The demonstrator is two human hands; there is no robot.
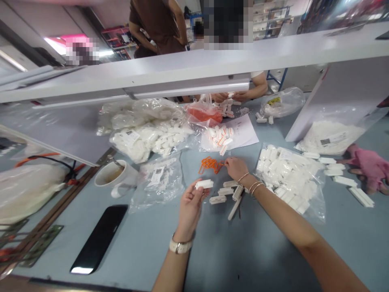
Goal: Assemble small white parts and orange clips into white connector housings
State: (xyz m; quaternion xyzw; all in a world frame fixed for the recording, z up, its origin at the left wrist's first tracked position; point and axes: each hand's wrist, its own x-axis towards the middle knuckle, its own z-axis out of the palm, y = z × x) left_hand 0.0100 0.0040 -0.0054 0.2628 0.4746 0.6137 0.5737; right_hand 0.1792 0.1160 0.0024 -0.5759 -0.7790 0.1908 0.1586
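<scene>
My left hand (191, 200), with a white watch at its wrist, is closed around a small white plastic connector housing (204, 184), held level above the table. My right hand (237, 168), wearing thin bracelets, pinches an orange plastic strip (222, 164) at the edge of a small pile of orange strips (208, 163). Between my hands lie several loose pale housings (218, 199), some showing rows of slots. A long narrow white piece (234, 208) rests below them.
Bags of white parts (142, 142) stand behind; another bag (288, 174) lies right. Orange-striped housings (221, 136) sit on paper. A mug (115, 176) and black phone (99, 239) are left. A shelf (182, 71) spans above; a co-worker's hands (240, 96) work beyond. A pink-gloved hand (370, 168) is right.
</scene>
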